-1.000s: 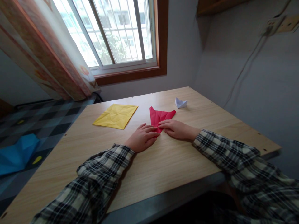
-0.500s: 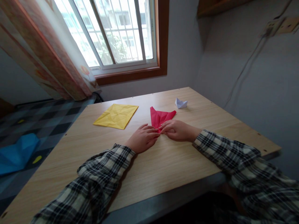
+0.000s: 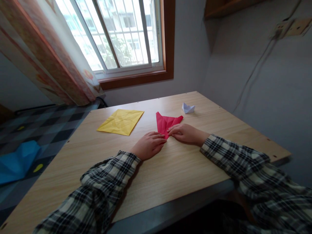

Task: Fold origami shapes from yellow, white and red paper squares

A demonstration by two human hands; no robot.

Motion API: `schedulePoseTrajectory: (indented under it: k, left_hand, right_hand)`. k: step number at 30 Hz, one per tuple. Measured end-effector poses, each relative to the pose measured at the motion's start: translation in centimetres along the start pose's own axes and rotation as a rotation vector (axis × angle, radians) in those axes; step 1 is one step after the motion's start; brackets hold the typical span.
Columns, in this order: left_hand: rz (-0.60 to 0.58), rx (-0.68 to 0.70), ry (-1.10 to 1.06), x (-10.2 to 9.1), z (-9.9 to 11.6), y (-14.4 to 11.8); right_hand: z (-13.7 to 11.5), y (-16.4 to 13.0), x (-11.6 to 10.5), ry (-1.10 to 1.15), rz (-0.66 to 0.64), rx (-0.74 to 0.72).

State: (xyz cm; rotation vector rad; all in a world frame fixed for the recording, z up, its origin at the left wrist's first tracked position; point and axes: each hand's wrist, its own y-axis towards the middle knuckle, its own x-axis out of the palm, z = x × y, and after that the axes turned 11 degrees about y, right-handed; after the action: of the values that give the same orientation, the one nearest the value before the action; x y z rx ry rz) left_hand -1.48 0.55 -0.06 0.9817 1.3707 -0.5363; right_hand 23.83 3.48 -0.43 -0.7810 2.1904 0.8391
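Note:
A folded sheet of red paper (image 3: 167, 122) with crease lines lies on the wooden table (image 3: 185, 169), its narrow end toward me. My left hand (image 3: 149, 145) grips the lower left of that end, its fingertips pressed on the paper near the tip. On the opposite edge, my right hand (image 3: 185, 133) has its fingers bunched together on the red paper. The fingers cover part of the lower edges, and what lies under them is hidden.
A creased yellow paper square (image 3: 120, 122) lies on the table at left. A small white paper boat (image 3: 188, 108) stands near the back right. Blue folded paper (image 3: 18, 161) rests on checked cloth (image 3: 48, 130) left of the table. A window (image 3: 122, 35) is beyond.
My right hand has shifted slightly up along the red paper's right edge, away from my left fingertips, showing more of the lower tip. My left hand has barely moved.

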Motion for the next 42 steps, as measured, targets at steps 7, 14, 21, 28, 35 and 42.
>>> schedulePoseTrajectory:
  k: [7, 14, 21, 28, 35, 42]
  left_hand:
    - [-0.004, -0.012, -0.010, -0.1, 0.1, -0.1]
    - [0.015, 0.001, -0.006, 0.2, -0.1, -0.1]
    - [0.035, 0.007, -0.013, 0.2, 0.0, -0.2]
    - [0.037, 0.002, -0.022, 0.1, 0.0, -0.2]
    - [0.023, -0.003, -0.027, 0.2, 0.0, -0.2]
    - [0.027, 0.002, -0.028, 0.2, -0.1, -0.3]
  right_hand:
    - [1.6, -0.3, -0.9, -0.079, 0.085, 0.096]
    - [2.3, -0.4, -1.6, -0.124, 0.118, 0.225]
    - [2.8, -0.5, -1.7, -0.170, 0.152, 0.320]
    - [3.1, -0.6, -1.8, -0.286, 0.205, 0.425]
    - [4.0, -0.7, -1.4, -0.365, 0.243, 0.498]
    - [4.5, -0.5, -1.2, -0.344, 0.344, 0.354]
